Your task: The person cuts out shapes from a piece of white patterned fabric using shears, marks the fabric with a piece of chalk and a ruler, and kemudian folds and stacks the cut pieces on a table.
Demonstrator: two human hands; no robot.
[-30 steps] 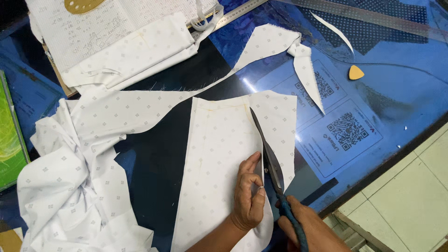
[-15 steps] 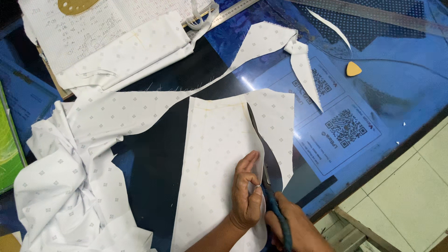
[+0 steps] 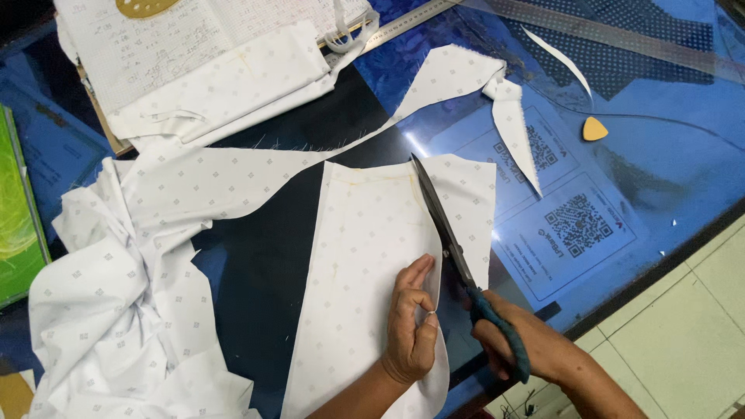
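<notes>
My right hand (image 3: 518, 335) grips the teal handles of long black scissors (image 3: 439, 221). Their blades lie along a cut in a white dotted fabric panel (image 3: 365, 256), with the tip near the panel's top edge. My left hand (image 3: 411, 326) rests flat on the panel just left of the blades, fingers bent. A narrow strip of the same fabric (image 3: 469, 209) lies to the right of the blades.
A crumpled heap of white dotted cloth (image 3: 101, 302) lies at the left. Folded cloth and a patterned sheet (image 3: 209, 54) sit at the top. On the blue glass table (image 3: 660, 178) are a yellow chalk piece (image 3: 594, 129), a metal ruler (image 3: 419, 15) and a green book (image 3: 15, 217).
The scissors have advanced up the panel, the tip now near its top edge. My left hand has stayed on the fabric.
</notes>
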